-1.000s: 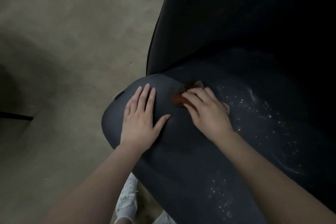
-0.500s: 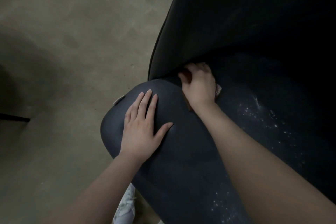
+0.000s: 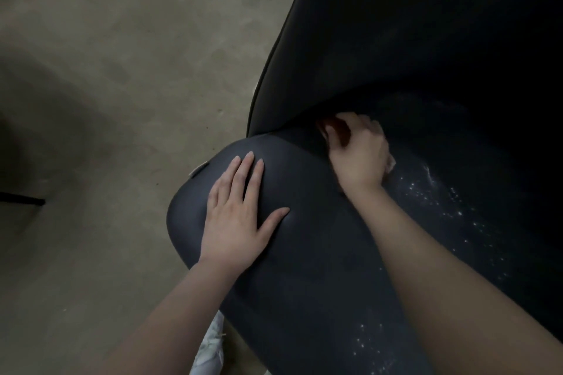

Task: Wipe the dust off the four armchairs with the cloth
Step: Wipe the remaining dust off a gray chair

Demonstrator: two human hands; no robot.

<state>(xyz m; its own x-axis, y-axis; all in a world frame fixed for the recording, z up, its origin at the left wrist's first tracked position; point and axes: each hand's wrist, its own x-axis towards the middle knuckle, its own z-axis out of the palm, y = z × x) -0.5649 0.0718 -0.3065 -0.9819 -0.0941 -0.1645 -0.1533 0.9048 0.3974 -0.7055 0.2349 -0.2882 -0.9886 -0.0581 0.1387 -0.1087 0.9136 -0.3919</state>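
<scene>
A dark grey armchair [image 3: 304, 268] fills the right side of the head view, its tall black back [image 3: 396, 39] rising behind the seat. White dust specks lie on the seat to the right. My left hand [image 3: 240, 219] rests flat with straight fingers on the seat's front-left corner. My right hand [image 3: 356, 152] sits at the crease where seat meets back, fingers curled over a brown cloth [image 3: 336, 128]. A pale corner of the cloth [image 3: 390, 165] pokes out at the right of that hand. Most of the cloth is hidden.
Beige concrete floor [image 3: 122, 70] spreads to the left of the chair. A thin black bar [image 3: 21, 200] lies at the left edge. A white shoe [image 3: 210, 350] shows below the seat. A small pale tag [image 3: 198, 169] hangs at the seat's left side.
My right hand slid with the cloth from the seat's middle up to the crease under the back. The left hand stayed flat in place.
</scene>
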